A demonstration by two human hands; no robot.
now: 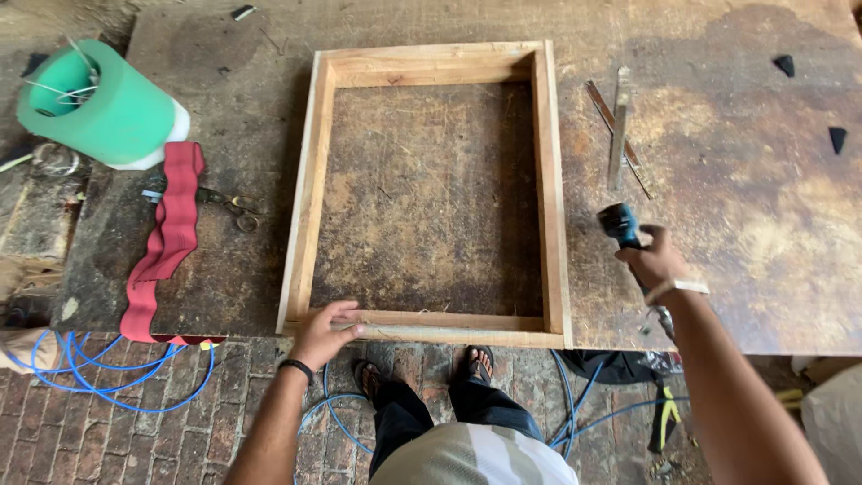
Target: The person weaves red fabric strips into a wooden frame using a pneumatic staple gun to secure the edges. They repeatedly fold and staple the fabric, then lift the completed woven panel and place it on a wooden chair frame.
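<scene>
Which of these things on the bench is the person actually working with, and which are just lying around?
In use:
- rectangular bare-wood frame, left hand resting on its near rail
- blue-bodied power tool, gripped in right hand

Lying about:
- green roll with white end
- wavy red strip
- scissors
- thin wooden sticks
- blue hose on the brick floor

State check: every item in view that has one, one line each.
wooden frame: flat on the worktable, near rail at the table edge.
left hand: resting on the frame's near rail.
right hand: closed around the blue power tool, lifted off the table.
green roll: lying on its side.
red strip: draped over the table edge.
scissors: lying flat, blades hidden.
blue hose: looped on the brick floor.
</scene>
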